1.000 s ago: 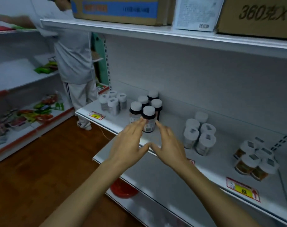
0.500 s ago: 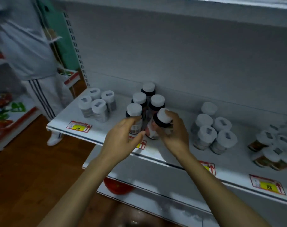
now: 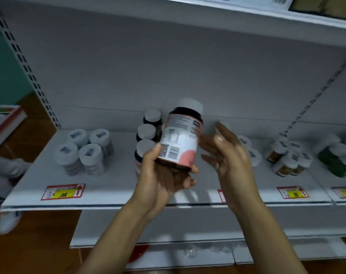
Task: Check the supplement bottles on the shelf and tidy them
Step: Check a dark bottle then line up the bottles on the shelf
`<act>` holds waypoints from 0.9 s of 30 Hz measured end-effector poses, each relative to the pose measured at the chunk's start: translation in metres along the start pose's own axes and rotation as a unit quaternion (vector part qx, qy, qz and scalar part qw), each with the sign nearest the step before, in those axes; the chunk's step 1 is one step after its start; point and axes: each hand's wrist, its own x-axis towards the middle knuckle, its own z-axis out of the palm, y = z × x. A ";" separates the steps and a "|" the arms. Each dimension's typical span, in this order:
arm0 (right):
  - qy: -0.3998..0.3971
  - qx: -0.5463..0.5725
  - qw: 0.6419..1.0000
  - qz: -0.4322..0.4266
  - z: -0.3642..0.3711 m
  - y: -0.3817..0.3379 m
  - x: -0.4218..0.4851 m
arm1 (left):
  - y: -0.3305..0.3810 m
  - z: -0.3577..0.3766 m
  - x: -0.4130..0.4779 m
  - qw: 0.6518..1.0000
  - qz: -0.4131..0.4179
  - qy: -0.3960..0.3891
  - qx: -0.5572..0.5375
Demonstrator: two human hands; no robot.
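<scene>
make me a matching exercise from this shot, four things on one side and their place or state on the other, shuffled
Things:
1. left hand
2. right hand
3. pink-label bottle
4. green bottles

States or places:
A. standing at the far right of the shelf
B. held up, off the shelf
C. open, holding nothing
D. gripping a bottle from below

Pairs: 1-D, 2-C, 3-B, 4-A
</scene>
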 end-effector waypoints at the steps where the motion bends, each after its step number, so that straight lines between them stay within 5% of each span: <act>1: -0.021 0.019 0.999 0.014 0.001 0.002 -0.003 | 0.001 0.004 -0.003 0.999 -0.011 -0.013 -0.035; 5: -0.118 0.068 0.990 0.047 0.010 -0.001 -0.015 | -0.001 0.017 -0.013 0.989 -0.055 -0.053 -0.129; 10: -0.134 0.077 0.987 0.051 0.017 -0.008 -0.021 | -0.003 0.013 -0.018 0.988 -0.054 -0.073 -0.122; 19: -0.032 -0.020 0.996 -0.076 0.033 -0.017 -0.028 | 0.000 0.011 -0.011 0.983 0.097 0.089 0.130; 27: -0.072 -0.008 0.993 -0.093 0.046 -0.021 -0.037 | 0.005 0.013 -0.018 0.940 0.200 0.101 0.256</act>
